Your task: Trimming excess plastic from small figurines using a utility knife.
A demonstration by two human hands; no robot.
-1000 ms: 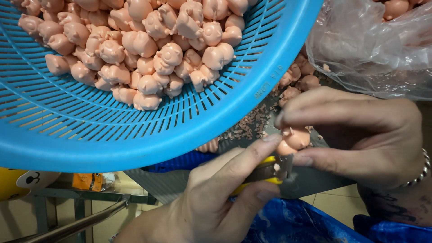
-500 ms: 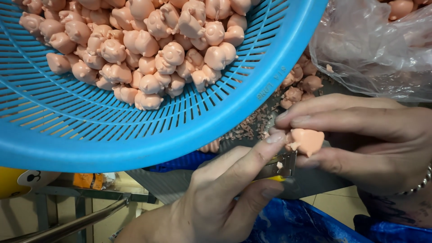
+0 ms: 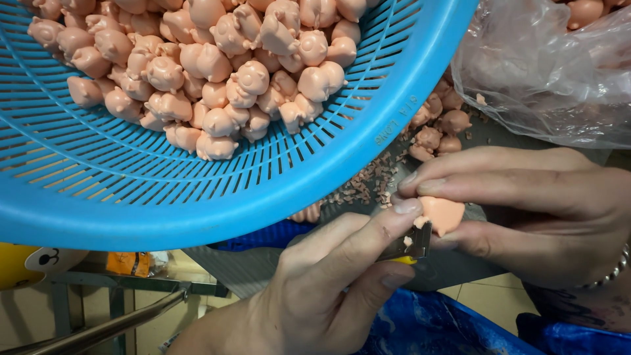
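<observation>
A: Since the earlier frames the pink piece has turned in the right hand (image 3: 526, 210); it now shows a flat, smooth side, and the left forefinger has slid up onto its edge. What's held?

B: Right hand's fingers are closed around a small pink figurine (image 3: 442, 213), thumb below, fingers on top. Left hand (image 3: 328, 289) is closed on a small blade tool (image 3: 409, 244), grey metal with a yellow bit of handle, its edge touching the figurine's underside. All of this sits at lower right of the frame.

A: Progress?

B: Judging by the piles, well underway. Blue plastic colander (image 3: 197, 197) fills the upper left, with a heap of pig-shaped figurines (image 3: 217, 72) in it. Whether those are trimmed I can't tell. Pink shavings (image 3: 361, 187) lie on the grey surface at centre, so trimming has clearly been going on.

A: What's left?

B: More loose figurines (image 3: 437, 128) lie by the colander rim, right of centre, and a clear plastic bag (image 3: 545, 72) at upper right holds still more. I'd guess those are untrimmed, but it's a guess.

A: Anything else?

B: Blue sheet (image 3: 447, 329) at the bottom, metal bracelet (image 3: 608, 273) on the right wrist.
</observation>
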